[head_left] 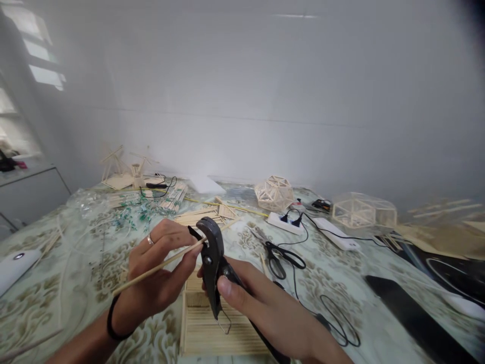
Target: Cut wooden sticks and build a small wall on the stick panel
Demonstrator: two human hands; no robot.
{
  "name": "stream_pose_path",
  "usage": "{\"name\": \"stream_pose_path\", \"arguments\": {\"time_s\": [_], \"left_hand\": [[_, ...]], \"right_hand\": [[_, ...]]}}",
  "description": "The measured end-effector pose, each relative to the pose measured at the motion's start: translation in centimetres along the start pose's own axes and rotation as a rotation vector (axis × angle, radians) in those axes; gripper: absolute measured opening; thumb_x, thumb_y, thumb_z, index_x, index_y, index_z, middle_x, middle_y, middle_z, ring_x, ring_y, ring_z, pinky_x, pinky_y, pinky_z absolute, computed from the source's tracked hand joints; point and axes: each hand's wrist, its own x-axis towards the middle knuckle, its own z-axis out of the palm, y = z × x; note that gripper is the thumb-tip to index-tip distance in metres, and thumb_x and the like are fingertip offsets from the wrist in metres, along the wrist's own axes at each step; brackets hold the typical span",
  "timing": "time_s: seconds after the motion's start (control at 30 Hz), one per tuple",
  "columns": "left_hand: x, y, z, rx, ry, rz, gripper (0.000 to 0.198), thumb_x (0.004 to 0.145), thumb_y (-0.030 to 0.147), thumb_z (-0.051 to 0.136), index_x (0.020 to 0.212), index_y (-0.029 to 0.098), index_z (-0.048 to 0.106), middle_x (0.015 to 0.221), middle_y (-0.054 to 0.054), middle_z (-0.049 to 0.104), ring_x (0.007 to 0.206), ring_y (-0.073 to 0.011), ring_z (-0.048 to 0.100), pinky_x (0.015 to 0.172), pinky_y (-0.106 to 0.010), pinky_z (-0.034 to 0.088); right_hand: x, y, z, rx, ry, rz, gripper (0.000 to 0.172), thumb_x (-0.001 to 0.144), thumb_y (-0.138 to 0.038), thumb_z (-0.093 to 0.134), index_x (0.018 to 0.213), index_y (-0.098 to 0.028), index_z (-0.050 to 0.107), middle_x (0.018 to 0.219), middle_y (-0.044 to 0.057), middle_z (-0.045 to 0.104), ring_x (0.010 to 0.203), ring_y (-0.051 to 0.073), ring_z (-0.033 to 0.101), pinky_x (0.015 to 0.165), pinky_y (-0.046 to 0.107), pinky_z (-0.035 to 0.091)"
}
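My left hand [162, 268], with a ring and a dark wristband, pinches a thin wooden stick [151, 270]. The stick slants up to the right, its tip between the jaws of dark hand shears [213, 247] with a hooked jaw. My right hand [253, 303] is wrapped round the shears' handles, thumb on top. A wire latch hangs from one handle's end. Below both hands lies a panel of wooden sticks [223, 336] set side by side, partly hidden by the right hand and the shears.
Black-handled scissors [278, 258] lie right of my hands, near a white power strip [286, 222] with plugs and cables. Stick-built domes [274, 193] stand towards the wall. Loose sticks, some with green wrapping [142, 212], cover the back left. A black slab [413, 313] lies front right.
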Motion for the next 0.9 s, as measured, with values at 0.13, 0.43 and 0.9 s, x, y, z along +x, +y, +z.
{"name": "stream_pose_path", "arguments": {"time_s": [0.13,0.43,0.9], "left_hand": [[0.0,-0.1,-0.1,-0.022,-0.02,-0.021,0.024,0.084,-0.001,0.067,0.096,0.019,0.062,0.082,-0.002,0.068,0.078,-0.0167,0.064,0.074,-0.031,0.054],[-0.1,0.2,0.0,-0.121,-0.025,-0.076,0.021,0.086,0.0,0.065,0.092,0.02,0.063,0.077,0.0,0.067,0.069,-0.0141,0.06,0.066,-0.03,0.05],[-0.5,0.4,-0.2,-0.087,-0.03,-0.109,0.017,0.089,0.004,0.065,0.093,0.02,0.062,0.07,0.003,0.058,0.064,-0.012,0.053,0.058,-0.027,0.044]], "right_hand": [[0.1,0.6,-0.2,-0.002,-0.032,-0.02,0.042,0.099,-0.057,0.05,0.107,-0.021,0.069,0.097,0.004,0.066,0.094,0.02,0.057,0.087,0.032,0.047],[0.3,1.2,-0.1,-0.015,-0.049,0.008,0.04,0.097,-0.058,0.053,0.098,-0.019,0.063,0.088,0.001,0.059,0.082,0.016,0.049,0.076,0.028,0.042],[0.8,1.7,1.1,-0.186,0.061,0.075,0.028,0.098,-0.047,0.054,0.095,-0.02,0.061,0.082,-0.002,0.059,0.075,0.013,0.048,0.07,0.026,0.037]]}}
